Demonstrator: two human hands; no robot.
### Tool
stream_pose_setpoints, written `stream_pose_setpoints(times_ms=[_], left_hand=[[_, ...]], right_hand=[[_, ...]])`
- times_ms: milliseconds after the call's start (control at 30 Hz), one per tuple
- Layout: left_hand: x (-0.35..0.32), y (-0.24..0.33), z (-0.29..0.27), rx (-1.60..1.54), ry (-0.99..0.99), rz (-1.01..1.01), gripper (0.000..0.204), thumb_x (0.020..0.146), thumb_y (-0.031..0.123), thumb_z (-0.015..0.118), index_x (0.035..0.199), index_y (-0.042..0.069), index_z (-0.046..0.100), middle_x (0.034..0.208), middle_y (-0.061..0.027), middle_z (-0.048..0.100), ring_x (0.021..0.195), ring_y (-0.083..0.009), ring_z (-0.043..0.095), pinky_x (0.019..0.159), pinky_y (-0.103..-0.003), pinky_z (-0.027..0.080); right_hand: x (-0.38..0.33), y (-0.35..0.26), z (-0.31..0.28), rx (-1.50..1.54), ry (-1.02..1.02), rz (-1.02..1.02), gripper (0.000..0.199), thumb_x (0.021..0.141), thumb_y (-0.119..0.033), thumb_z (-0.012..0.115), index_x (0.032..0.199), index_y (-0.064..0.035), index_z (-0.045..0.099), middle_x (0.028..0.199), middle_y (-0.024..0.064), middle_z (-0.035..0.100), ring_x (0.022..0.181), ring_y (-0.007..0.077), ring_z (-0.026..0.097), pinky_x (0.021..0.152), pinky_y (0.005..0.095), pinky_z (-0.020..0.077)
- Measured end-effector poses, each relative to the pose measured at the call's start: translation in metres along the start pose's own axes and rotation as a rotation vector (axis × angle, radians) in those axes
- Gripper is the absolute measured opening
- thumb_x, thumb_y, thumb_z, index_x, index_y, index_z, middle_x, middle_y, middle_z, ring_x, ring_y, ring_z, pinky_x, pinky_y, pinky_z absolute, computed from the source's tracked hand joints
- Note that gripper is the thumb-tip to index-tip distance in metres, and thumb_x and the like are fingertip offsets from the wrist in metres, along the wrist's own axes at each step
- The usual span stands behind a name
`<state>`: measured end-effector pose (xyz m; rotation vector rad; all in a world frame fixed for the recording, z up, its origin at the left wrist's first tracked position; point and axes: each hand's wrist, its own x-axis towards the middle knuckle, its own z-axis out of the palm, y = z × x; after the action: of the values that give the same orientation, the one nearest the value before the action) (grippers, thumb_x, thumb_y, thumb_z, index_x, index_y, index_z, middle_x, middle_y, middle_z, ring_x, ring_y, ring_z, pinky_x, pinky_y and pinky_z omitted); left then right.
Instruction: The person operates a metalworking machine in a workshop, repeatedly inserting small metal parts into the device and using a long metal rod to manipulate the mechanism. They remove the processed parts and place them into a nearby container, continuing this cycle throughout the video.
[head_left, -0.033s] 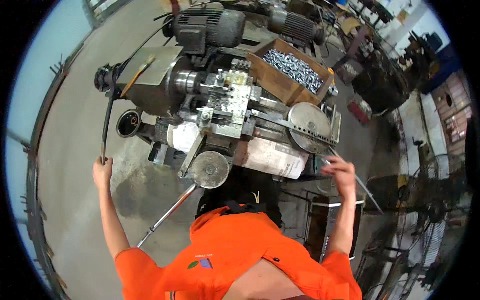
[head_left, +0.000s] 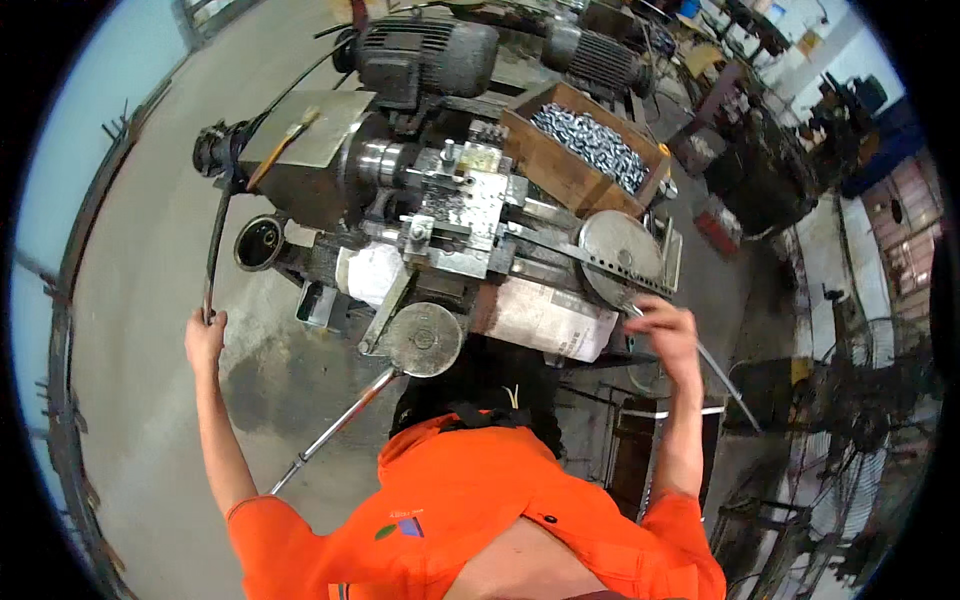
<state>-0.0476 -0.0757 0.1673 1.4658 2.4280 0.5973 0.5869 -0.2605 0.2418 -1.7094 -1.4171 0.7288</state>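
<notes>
My left hand (head_left: 205, 342) is wrapped round the lower end of a long dark lever (head_left: 217, 240), which rises to the left end of a lathe-like machine (head_left: 455, 215). Over at the right, my right hand (head_left: 668, 335) is pinched together beside a round metal plate (head_left: 620, 250) and the perforated bar (head_left: 590, 258) crossing it. A small shiny bit shows at its fingertips, too small to name. Behind that hand a thin metal rod (head_left: 728, 385) slants down to the right. Shiny round workholding parts (head_left: 382, 163) sit between the machine's head and its slide.
A wooden box (head_left: 570, 172) of small metal pieces (head_left: 590, 143) stands behind the plate. A brush (head_left: 283, 150) lies on the machine cover. Nearer me are a second round plate (head_left: 425, 340) with a slanting handle (head_left: 333, 430) and a pale sack (head_left: 545, 318). Motors (head_left: 428, 58) stand behind.
My right hand has moved slightly left and up, toward the round plate's near edge. My left hand stays on the lever, almost unmoved.
</notes>
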Motion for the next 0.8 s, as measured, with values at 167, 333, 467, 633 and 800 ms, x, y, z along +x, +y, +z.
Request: stream_pose_setpoints(times_ms=[167,333,467,633,800], left_hand=[[-0.023,-0.020,-0.024,0.186,0.059,0.296,0.043,0.074,0.025,0.064,0.107,0.000,0.053,0.075,-0.0203,0.060,0.073,-0.0370,0.059,0.064,-0.043,0.047],[-0.044,-0.050,-0.029,0.197,0.059,0.310,0.047,0.076,0.021,0.063,0.116,0.000,0.049,0.071,-0.0200,0.059,0.071,-0.0403,0.058,0.063,-0.044,0.046],[-0.057,-0.042,-0.033,0.180,0.013,0.134,0.036,0.077,0.020,0.062,0.105,0.001,0.053,0.070,-0.0223,0.057,0.071,-0.0398,0.058,0.063,-0.046,0.045],[-0.052,-0.049,-0.026,0.256,0.050,0.157,0.037,0.078,0.019,0.062,0.110,0.002,0.053,0.075,-0.0223,0.060,0.075,-0.0388,0.059,0.066,-0.046,0.046],[-0.054,-0.044,-0.027,0.308,0.096,0.188,0.039,0.078,0.019,0.062,0.111,0.000,0.051,0.077,-0.0215,0.061,0.075,-0.0385,0.059,0.066,-0.046,0.046]], right_hand=[[0.131,-0.099,0.113,-0.082,-0.256,-0.655,0.032,0.053,-0.002,0.052,0.081,-0.0009,0.068,0.097,0.0158,0.062,0.092,0.0268,0.058,0.080,0.0316,0.0458],[0.221,-0.139,0.205,-0.718,-0.278,-0.823,0.023,0.052,-0.015,0.059,0.069,0.0001,0.066,0.087,0.0164,0.061,0.088,0.0334,0.054,0.076,0.0380,0.0460],[0.254,-0.128,0.241,-0.771,-0.297,-0.806,0.016,0.051,-0.014,0.057,0.056,0.0015,0.057,0.074,0.0177,0.058,0.078,0.0367,0.054,0.069,0.0407,0.0464],[0.261,-0.129,0.253,-0.661,-0.311,-0.591,0.026,0.052,-0.019,0.059,0.070,-0.0025,0.068,0.076,0.0214,0.061,0.075,0.0364,0.059,0.069,0.0398,0.0485],[0.255,-0.136,0.257,-0.529,-0.293,-0.421,0.026,0.054,-0.018,0.059,0.072,-0.0005,0.068,0.068,0.0220,0.061,0.067,0.0342,0.063,0.066,0.0352,0.0507]])
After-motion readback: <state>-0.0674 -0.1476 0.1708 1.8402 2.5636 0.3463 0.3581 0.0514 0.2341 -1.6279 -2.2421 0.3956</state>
